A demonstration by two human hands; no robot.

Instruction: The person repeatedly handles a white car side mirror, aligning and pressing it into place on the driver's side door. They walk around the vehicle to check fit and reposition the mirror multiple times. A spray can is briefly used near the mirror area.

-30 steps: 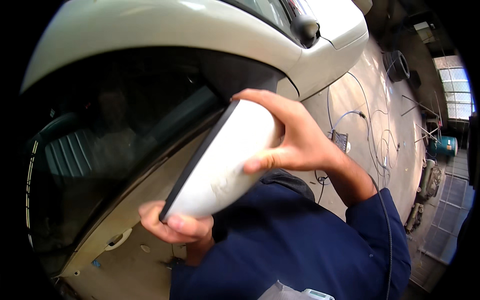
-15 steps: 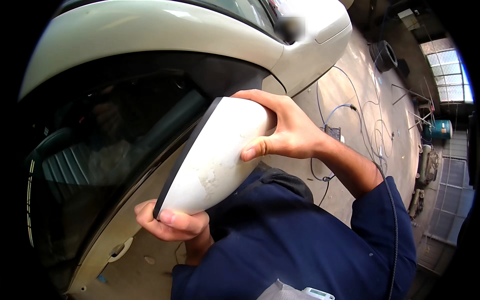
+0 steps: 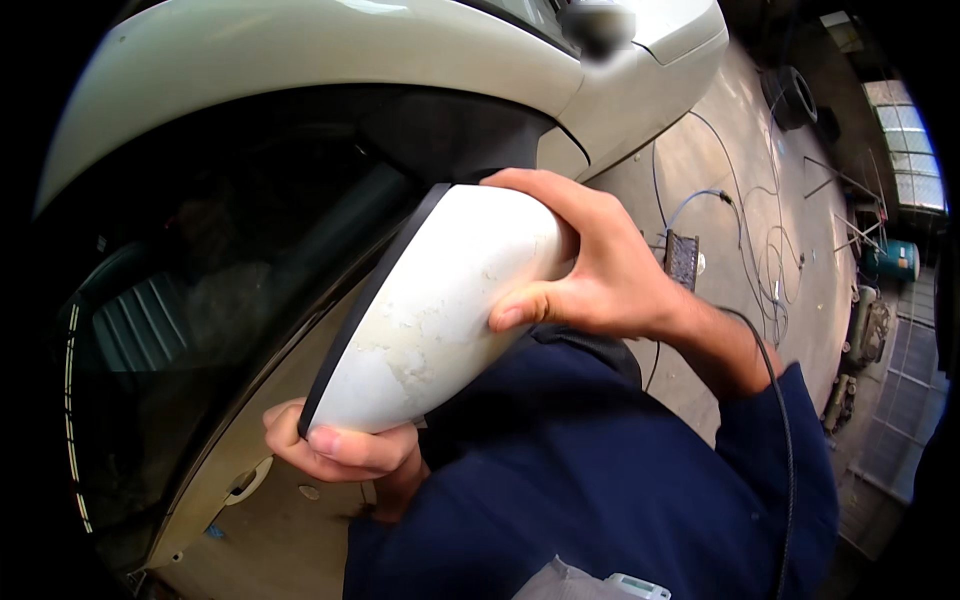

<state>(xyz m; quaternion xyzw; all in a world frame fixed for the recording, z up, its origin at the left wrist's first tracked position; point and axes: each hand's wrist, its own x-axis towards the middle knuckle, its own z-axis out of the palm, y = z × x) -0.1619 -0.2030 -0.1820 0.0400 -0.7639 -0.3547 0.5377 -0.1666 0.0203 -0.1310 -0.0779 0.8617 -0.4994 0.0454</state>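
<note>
A white car side mirror [image 3: 440, 290] with a black rim juts out in front of me, its shell marked by chipped, peeling patches of paint. At its narrow lower end, my left hand [image 3: 345, 452] is closed around the rim, thumb on the shell and fingers curled behind. Across the broad upper end lies my right hand [image 3: 610, 265], thumb pressed on the white surface and fingers wrapped over the far side, where their tips are hidden. The mirror's base, by the black corner of the car window [image 3: 450, 130], is partly hidden behind the shell and right hand.
Beside me stands the pale car, its door handle [image 3: 250, 482] at lower left and a green seat [image 3: 140, 320] behind the glass. Cables and hoses [image 3: 700, 195] trail over the concrete floor. A tyre [image 3: 790, 97] and a teal drum [image 3: 893, 260] stand farther right.
Both hands keep their hold on the mirror. The shell appears slightly turned, showing more of its chipped patches, and the view of the car and floor has shifted a little.
</note>
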